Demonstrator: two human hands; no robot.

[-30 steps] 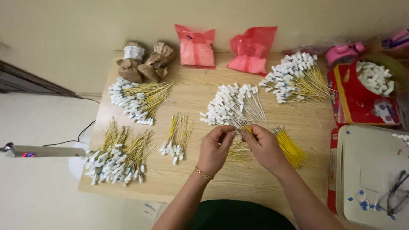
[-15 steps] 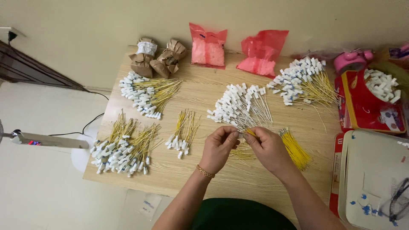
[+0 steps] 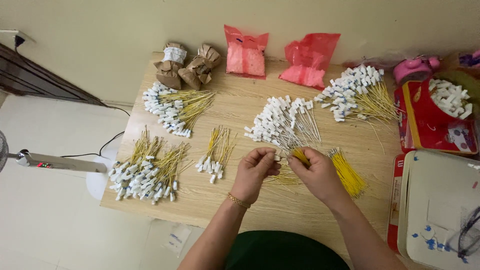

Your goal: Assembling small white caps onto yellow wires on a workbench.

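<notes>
Yellow wire bundle (image 3: 300, 156) pinched in my right hand (image 3: 316, 176); left hand (image 3: 255, 172) fingers clamp a white connector (image 3: 276, 157); red box (image 3: 425, 127) holds white connectors.

At my grip I see thin yellow wires (image 3: 300, 156) with a smooth plastic coat. Under it, the table (image 3: 250, 205) is pale wood, matt, with visible grain. Beyond the grip, the white connector pieces (image 3: 272, 120) look like matt plastic. Further behind are two glossy pink plastic bags (image 3: 245, 52) and crumpled brown paper bundles (image 3: 192, 70).
</notes>
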